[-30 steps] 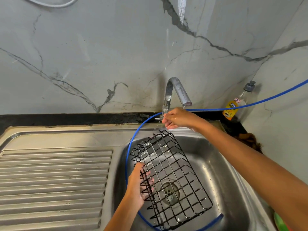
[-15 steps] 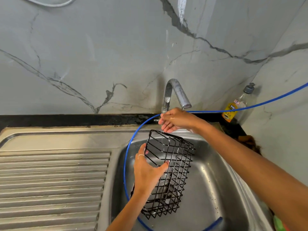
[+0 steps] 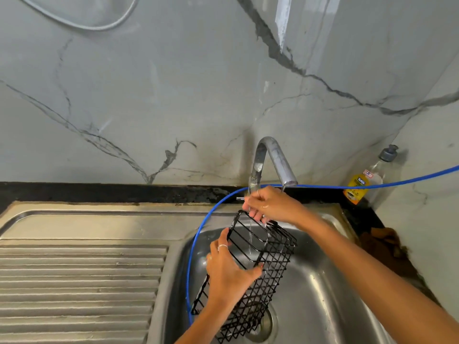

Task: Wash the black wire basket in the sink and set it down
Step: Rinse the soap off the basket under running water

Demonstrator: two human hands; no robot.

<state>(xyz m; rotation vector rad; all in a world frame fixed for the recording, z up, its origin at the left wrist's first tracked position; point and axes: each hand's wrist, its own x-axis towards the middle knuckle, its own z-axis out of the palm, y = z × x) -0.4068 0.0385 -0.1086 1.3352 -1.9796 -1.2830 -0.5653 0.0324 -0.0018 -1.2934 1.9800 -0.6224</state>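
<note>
The marble wall (image 3: 173, 83) is grey with dark veins and fills the upper half of the view. Below it lies the steel sink unit: a ribbed draining board (image 3: 79, 281) on the left and the sink (image 3: 323, 294) on the right, with a round drain (image 3: 260, 326) at the bottom of the bowl.

The basket (image 3: 263, 276) is black wire, box-shaped, and longer than it is wide. One long side is made of parallel bars; the adjoining sides are a finer diamond grid. It is held above the bowl, tilted, with its long axis running from the tap end at upper right down toward the lower left. Its upper end lies beneath the tap, and its lower end is over the drain. Thin streams of water run down through the upper end.

A blue hose (image 3: 196, 244) curves from the right wall, passes behind the tap (image 3: 270, 160), and loops down the left side of the bowl, behind the basket.

The left hand (image 3: 228, 269) grasps the basket at mid-length, thumb across the barred side and fingers curled around the left edge. The right hand (image 3: 270, 207) is at the base of the tap, just above the basket's upper end; whether its bent fingers grasp the tap lever or the wire cannot be determined.

A bottle (image 3: 365, 180) with a yellow label stands in the right corner.
</note>
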